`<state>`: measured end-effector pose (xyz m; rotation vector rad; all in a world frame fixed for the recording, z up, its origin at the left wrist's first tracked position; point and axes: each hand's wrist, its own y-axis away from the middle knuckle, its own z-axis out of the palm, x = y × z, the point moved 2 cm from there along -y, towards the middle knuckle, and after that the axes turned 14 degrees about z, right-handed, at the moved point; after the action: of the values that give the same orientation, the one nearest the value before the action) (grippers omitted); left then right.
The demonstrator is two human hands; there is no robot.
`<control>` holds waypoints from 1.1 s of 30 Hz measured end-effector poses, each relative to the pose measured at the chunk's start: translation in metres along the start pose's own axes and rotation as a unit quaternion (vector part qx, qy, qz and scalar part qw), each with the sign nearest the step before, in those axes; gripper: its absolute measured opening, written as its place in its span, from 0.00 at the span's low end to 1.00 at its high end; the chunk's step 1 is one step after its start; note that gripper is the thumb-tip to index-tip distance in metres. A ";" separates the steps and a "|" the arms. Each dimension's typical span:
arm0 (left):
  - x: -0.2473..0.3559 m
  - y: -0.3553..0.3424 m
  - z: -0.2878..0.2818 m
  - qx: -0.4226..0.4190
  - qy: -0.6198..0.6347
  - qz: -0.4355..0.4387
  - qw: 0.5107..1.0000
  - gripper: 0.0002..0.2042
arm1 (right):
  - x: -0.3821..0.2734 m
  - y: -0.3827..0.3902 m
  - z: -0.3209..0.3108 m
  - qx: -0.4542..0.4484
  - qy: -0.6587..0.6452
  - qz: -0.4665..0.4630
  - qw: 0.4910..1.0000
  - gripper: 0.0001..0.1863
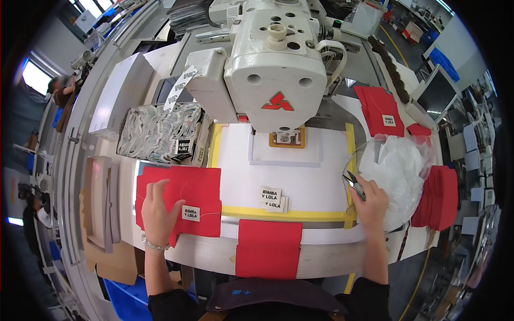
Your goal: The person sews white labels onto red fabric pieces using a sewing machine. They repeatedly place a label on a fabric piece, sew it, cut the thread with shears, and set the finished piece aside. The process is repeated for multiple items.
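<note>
My left hand (159, 214) rests on a piece of red fabric (206, 184) at the left, its thumb spread apart from the fingers. Beside the thumb, a small white label (190, 213) with black print lies on that fabric, and loose pale threads trail from it. At the right, my right hand (373, 206) grips dark thread snips (354, 186), their blades pointing up and left. Between the hands, several white labels (270, 193) lie overlapped on the white work surface (235, 171). A second red fabric piece (269, 249) hangs over the near table edge.
A large white sewing machine (276, 80) stands over the middle, with a framed clamp (287, 137) beneath its head. A box of labels (160, 134) is at the left. On the right are a white plastic bag (393, 174), a red fabric stack (436, 198) and a labelled red piece (377, 109).
</note>
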<state>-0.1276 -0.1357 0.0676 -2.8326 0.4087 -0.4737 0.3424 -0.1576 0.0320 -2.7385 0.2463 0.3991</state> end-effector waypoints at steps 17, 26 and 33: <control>0.137 -0.061 0.078 -0.059 0.170 0.354 0.918 0.16 | 0.017 0.027 -0.043 0.052 0.067 0.043 0.995 0.18; 0.145 -0.059 0.080 -0.064 0.186 0.367 0.909 0.16 | 0.031 0.010 -0.055 -0.055 0.089 0.103 0.989 0.22; 0.146 -0.055 0.082 -0.052 0.193 0.359 0.912 0.14 | 0.034 0.022 -0.056 -0.024 0.060 0.106 0.992 0.14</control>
<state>0.0462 -0.1143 0.0489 -2.4038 1.5090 -0.8458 0.3830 -0.2033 0.0649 -2.7963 0.5681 0.3001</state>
